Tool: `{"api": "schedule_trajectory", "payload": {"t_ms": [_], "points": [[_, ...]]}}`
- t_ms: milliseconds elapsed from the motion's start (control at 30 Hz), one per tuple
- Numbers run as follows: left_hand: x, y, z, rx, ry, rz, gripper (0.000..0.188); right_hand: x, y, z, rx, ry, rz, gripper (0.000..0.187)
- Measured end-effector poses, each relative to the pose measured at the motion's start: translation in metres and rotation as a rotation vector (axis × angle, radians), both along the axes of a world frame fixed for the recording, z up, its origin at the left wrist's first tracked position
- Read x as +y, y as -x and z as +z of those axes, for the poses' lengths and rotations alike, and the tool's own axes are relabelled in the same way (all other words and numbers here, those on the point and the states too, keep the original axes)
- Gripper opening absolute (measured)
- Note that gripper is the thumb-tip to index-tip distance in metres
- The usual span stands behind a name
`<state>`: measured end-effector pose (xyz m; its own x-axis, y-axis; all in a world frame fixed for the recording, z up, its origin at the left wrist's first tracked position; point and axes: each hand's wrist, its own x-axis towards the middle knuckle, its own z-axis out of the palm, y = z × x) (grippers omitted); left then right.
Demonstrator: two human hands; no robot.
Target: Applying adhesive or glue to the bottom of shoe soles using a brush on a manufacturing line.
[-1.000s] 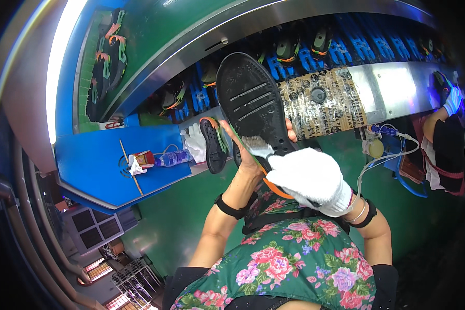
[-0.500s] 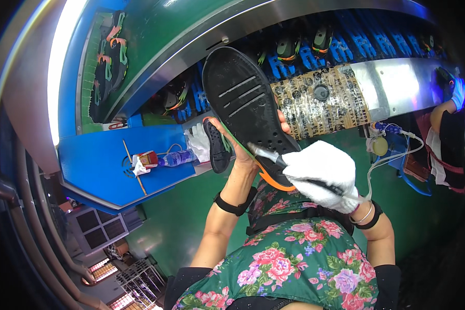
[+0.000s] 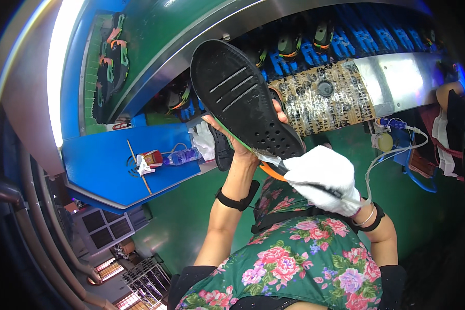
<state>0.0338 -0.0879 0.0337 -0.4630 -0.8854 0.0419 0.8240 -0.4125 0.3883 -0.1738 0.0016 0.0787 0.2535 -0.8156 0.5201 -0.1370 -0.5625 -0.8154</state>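
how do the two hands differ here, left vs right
The left hand is bare; the right hand wears a white glove. The left hand props up the black shoe sole from beneath; the right hand grips a thin brush at the sole's heel end. Both wear black wristbands.

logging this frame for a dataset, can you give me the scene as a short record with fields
left hand: bare left hand holds a black shoe sole up from beneath, tread facing the camera
right hand: white-gloved right hand grips a thin brush, tip at the sole's near end
sole edge: green and orange trim
behind: conveyor with shoes in blue holders
left side: blue shelf with a small bottle
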Motion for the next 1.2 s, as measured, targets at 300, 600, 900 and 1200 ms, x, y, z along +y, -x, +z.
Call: {"api": "schedule_trajectory", "payload": {"t_ms": [300, 600, 900, 1200], "points": [[-0.006, -0.006, 0.001, -0.026, 0.053, -0.002, 0.125, 0.002, 0.003, 0.004, -0.023, -0.11, -0.031, 0.022], [-0.005, 0.0, 0.013, -0.116, -0.043, 0.053, 0.134, 0.004, 0.002, 0.002, -0.083, -0.141, -0.079, 0.018], [-0.016, -0.012, 0.003, -0.055, 0.044, -0.081, 0.135, 0.007, 0.003, 0.002, -0.101, -0.203, -0.044, 0.016], [-0.017, -0.007, 0.005, -0.062, 0.033, 0.0, 0.133, 0.005, 0.005, 0.002, -0.084, -0.171, -0.02, 0.02]]}}
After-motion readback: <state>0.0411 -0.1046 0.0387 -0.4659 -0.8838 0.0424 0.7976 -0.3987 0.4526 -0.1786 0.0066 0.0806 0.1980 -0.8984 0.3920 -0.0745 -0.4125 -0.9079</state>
